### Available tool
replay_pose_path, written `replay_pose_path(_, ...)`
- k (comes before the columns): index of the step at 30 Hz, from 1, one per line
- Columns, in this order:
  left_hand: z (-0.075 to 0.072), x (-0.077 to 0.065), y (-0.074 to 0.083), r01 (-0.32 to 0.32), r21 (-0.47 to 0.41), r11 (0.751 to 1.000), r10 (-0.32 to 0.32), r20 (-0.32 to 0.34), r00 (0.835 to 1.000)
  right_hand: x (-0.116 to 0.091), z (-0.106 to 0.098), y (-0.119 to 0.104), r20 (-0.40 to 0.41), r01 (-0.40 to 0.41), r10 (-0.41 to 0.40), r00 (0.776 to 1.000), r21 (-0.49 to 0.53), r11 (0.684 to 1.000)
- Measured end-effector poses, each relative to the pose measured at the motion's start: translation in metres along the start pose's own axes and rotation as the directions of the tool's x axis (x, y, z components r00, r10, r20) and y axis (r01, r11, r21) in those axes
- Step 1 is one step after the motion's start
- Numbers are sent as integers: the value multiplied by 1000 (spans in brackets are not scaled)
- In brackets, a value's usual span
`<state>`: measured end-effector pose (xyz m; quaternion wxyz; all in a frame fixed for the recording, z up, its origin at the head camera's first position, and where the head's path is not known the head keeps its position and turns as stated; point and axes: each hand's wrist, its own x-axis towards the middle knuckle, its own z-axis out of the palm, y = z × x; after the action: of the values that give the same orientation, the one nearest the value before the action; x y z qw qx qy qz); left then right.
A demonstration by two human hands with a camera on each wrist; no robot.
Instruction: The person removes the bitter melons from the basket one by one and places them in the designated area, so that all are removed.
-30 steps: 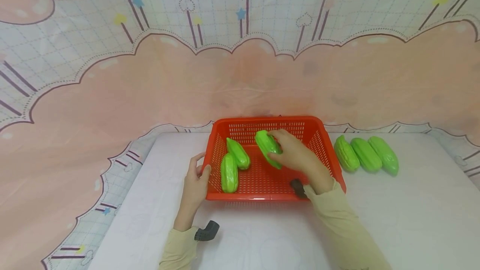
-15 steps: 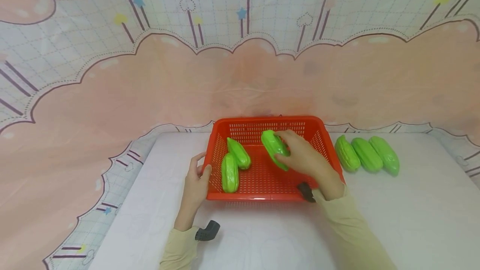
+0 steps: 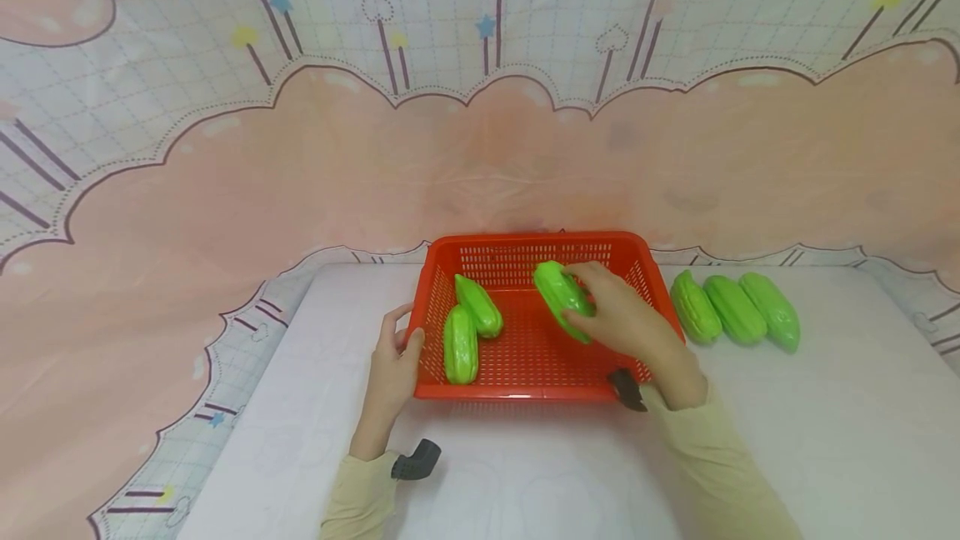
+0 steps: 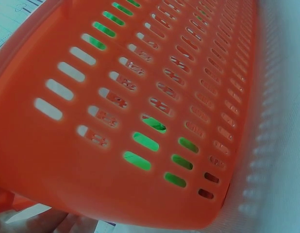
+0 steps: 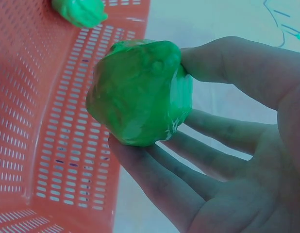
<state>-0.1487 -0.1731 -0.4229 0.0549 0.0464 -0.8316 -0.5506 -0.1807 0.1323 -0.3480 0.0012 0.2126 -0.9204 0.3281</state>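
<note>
A red slotted plastic basket (image 3: 517,392) stands on the white table. My left hand (image 3: 392,373) grips its left rim, with fingers and thumb at the edge; in the left wrist view the basket's wall (image 4: 53,160) hides most of that hand. Over the basket's right half, my right hand (image 3: 622,311) holds a glossy, ridged green gourd (image 3: 561,298) between thumb and fingers. The right wrist view shows this gourd (image 5: 135,97) end-on in the fingers. Two similar gourds lie inside at the left: one slanted (image 3: 478,307), one upright to the view (image 3: 460,346), touching each other.
To the right of the basket lie three more green gourds in a row: a left one (image 3: 696,307), a middle one (image 3: 735,309) and a right one (image 3: 771,311). A patterned cloth backdrop (image 3: 517,165) rises behind the table. Dark camera mounts sit at both wrists.
My right hand has moved to the right across the basket, carrying the gourd with it. The left hand and the other gourds have stayed in place.
</note>
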Motion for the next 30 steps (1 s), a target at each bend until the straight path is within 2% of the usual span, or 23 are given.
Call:
replay_pose_path(6, 1, 1, -1, 2, 1, 1000, -1, -4, 1000, -5, -2, 4, -27, 32, -32, 999, -13, 999)
replay_pose_path(16, 1, 0, 0, 9, 3, 1000, -9, 0, 1000, -16, -8, 9, -34, 17, -17, 999, 1, 1000)
replay_pose_path(30, 0, -1, 1, 11, -3, 1000, -11, 0, 1000, -29, -19, 15, -63, -14, 12, 998, -36, 999)
